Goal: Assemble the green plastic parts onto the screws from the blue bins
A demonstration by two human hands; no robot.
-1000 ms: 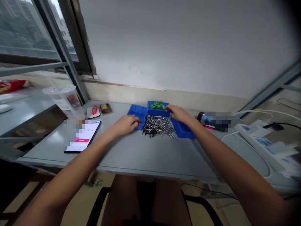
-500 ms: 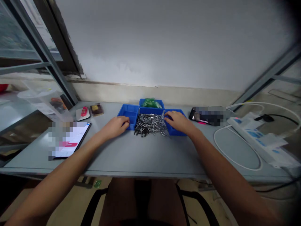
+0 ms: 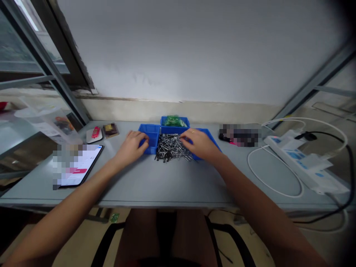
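Note:
A pile of silvery and dark screws or nails [image 3: 172,147] lies on the grey table between two blue bins. My left hand [image 3: 132,145] is at the left blue bin [image 3: 152,129], its fingers curled at the bin's left side; whether they hold anything is too small to tell. Over the right part of the pile is my right hand [image 3: 200,144], fingers bent and thumb close to them, a ring on one finger. It partly covers the right blue bin [image 3: 209,135]. Behind the pile stands a back blue bin [image 3: 175,129] with green packets [image 3: 174,121] inside.
On the left are a lit tablet [image 3: 83,167], a white dish [image 3: 94,140] with a red item, and a clear plastic container [image 3: 50,120]. A dark pixelated object [image 3: 241,135] lies at the right, near a white power strip [image 3: 306,163] and looped cables.
My right hand has moved left from the right bin onto the pile. My left hand has lifted slightly away from the left bin's front. The whole view has shifted a little.

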